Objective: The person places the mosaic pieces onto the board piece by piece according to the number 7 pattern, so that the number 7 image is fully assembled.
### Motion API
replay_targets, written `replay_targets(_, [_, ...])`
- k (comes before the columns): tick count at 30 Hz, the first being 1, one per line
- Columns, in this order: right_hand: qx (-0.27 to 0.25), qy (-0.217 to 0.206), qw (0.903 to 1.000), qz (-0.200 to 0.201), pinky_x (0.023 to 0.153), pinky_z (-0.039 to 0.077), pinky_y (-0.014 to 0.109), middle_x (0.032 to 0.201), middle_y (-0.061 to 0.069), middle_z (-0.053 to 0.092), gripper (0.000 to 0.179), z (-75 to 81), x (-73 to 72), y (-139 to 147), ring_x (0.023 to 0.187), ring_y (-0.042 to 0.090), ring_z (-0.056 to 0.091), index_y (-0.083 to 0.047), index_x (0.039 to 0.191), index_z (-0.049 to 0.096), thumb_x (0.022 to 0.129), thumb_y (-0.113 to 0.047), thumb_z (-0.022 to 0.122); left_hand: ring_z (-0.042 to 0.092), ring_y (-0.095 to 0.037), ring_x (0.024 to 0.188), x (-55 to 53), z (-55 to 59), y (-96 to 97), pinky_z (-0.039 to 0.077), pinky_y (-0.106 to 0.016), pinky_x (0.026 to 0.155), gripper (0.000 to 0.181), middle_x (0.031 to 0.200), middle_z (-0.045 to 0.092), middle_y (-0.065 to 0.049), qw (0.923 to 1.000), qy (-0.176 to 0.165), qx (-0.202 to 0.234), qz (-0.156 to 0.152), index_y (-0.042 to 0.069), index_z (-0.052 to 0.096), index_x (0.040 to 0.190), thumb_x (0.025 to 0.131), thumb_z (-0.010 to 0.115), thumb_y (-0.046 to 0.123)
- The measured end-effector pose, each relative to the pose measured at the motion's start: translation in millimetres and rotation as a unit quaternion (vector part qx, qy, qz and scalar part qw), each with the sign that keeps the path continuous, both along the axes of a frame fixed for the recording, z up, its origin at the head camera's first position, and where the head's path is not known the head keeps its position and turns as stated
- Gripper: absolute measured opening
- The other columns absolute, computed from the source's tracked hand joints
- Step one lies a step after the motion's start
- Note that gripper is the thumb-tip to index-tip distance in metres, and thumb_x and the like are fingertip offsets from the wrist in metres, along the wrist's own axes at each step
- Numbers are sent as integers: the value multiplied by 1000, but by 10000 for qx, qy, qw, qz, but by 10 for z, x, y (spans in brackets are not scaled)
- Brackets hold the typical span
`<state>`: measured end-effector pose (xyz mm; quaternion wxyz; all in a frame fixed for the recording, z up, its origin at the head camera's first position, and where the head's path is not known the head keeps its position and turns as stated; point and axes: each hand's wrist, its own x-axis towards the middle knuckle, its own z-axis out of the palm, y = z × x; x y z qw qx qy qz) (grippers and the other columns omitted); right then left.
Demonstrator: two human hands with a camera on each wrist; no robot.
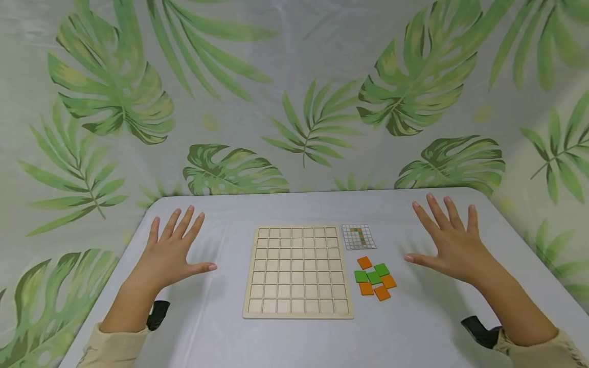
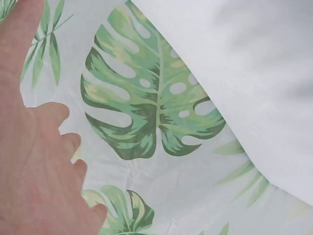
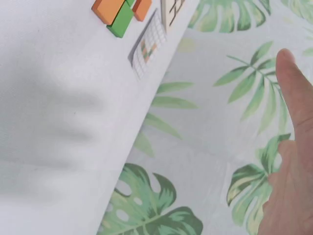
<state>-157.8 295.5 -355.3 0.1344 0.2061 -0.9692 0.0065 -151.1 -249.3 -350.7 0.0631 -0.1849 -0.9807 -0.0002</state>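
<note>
My left hand (image 1: 169,254) is held above the table's left side, fingers straight and spread, with nothing in it. Over the right side hovers my right hand (image 1: 453,248), likewise spread and holding nothing. Between them lies a square wooden grid board (image 1: 298,271), its cells bare. A small printed grid card (image 1: 359,237) with a coloured pattern sits by the board's upper right corner. Below the card is a loose group of flat square tiles, among them a green tile (image 1: 381,269) and an orange tile (image 1: 388,281). These tiles are nearest to my right hand; neither hand touches anything.
A white cloth covers the table (image 1: 294,345). Behind and beside it hangs a curtain (image 1: 322,56) printed with green leaves. A black strap (image 1: 158,314) shows at the left wrist and another strap (image 1: 481,332) at the right.
</note>
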Motion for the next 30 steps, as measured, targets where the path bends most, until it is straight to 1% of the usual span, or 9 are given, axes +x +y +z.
replay_targets(3, [-163,70,9996,208,95,-15,61,149,10,-8,109,-22,-3,-21,132,32,-14,-21,146,0,68,-62,64,-10,-30,134,-7,-21,-4,-9,-55,101,105,149,-2,-12,9997,205,71,-141,12,5,146,72,46,74])
replay_targets(6, [-435,195,9974,539,97,-10,61,149,13,-1,110,-68,-10,-52,133,36,-5,-19,146,5,66,-60,67,-9,-27,134,-27,-73,3,-3,-55,103,107,150,-2,-12,9979,454,304,-359,13,3,146,70,52,72])
replay_targets(11, [-903,274,9899,1058,101,-1,58,146,16,12,109,-178,0,-145,130,38,14,-15,145,14,63,-57,72,-2,-30,135,-37,-221,85,9,-55,102,111,150,1,-10,9904,687,970,-705,14,4,146,67,62,65])
replay_targets(15, [-1215,66,9846,1256,100,9,58,144,16,19,109,-302,49,-255,125,38,22,-13,144,19,60,-53,75,5,-32,134,-19,-368,213,13,-52,102,112,150,6,-7,9823,638,1558,-819,13,7,146,65,67,61])
replay_targets(19, [-1558,-358,9783,1315,92,24,60,142,14,26,106,-467,113,-366,121,39,29,-12,143,23,59,-45,80,9,-33,133,8,-511,357,15,-52,102,113,149,10,-7,9751,434,2033,-778,11,9,145,64,69,60])
replay_targets(23, [-1962,-1087,9678,1140,92,30,57,139,12,32,100,-631,181,-461,121,35,33,-12,141,27,61,-37,81,9,-32,133,34,-654,489,18,-53,102,115,150,10,-5,9648,87,2544,-662,15,6,146,62,73,55])
replay_targets(26, [-2221,-1624,9567,954,94,32,54,136,12,37,91,-733,224,-520,121,33,35,-10,138,32,65,-36,79,8,-30,134,45,-756,571,17,-52,102,115,150,10,-4,9541,-245,2925,-602,18,4,146,61,77,49])
replay_targets(28, [-2301,-1828,9512,939,93,34,51,133,13,41,81,-794,242,-554,119,32,38,-8,135,37,69,-36,76,8,-28,134,55,-810,612,17,-52,102,115,150,10,-2,9467,-518,3130,-562,21,5,146,61,78,45])
replay_targets(30, [-2348,-1895,9476,1048,92,37,48,128,12,45,73,-838,256,-580,114,30,43,-5,130,42,71,-33,75,8,-28,134,57,-852,637,17,-52,102,113,149,11,-2,9388,-799,3303,-568,22,7,146,61,78,45])
